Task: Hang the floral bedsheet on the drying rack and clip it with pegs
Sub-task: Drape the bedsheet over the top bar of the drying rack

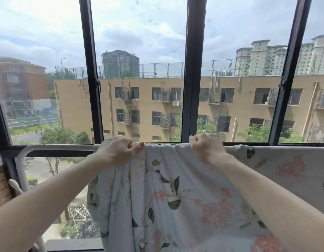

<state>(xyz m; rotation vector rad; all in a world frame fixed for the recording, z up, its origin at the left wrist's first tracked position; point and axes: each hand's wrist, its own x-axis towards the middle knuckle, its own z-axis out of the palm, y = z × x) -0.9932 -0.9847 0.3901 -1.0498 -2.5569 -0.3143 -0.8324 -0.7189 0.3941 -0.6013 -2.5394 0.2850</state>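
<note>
The sheet (pixel 175 197), pale blue-grey with pink flowers and dark leaves, hangs over the top bar of the rack (pixel 54 149) in front of the window (pixel 193 70). Its upper edge runs along the bar from about mid-frame to the right border; to the right it lies flat, while at centre it bunches into vertical folds that drop out of frame at the bottom.

Left hand (pixel 117 151): fingers (pixel 137 144) curled, thumb and forefinger pinching the gathered top edge of the sheet at the bar. Right hand (pixel 205 148): fingers curled into a fist around the top edge a little further right. A short span of sheet edge sags between the two hands.

Open room: the bar left of the left hand is bare up to its rounded corner, where the white tube turns downward. The bar sits just below and close to the lower window frame rail, with little gap behind. At the left border a wooden slatted surface (pixel 1 186) stands near the rack's upright.

No pegs in view. No legible writing or brand marks on sheet, rack or window.
</note>
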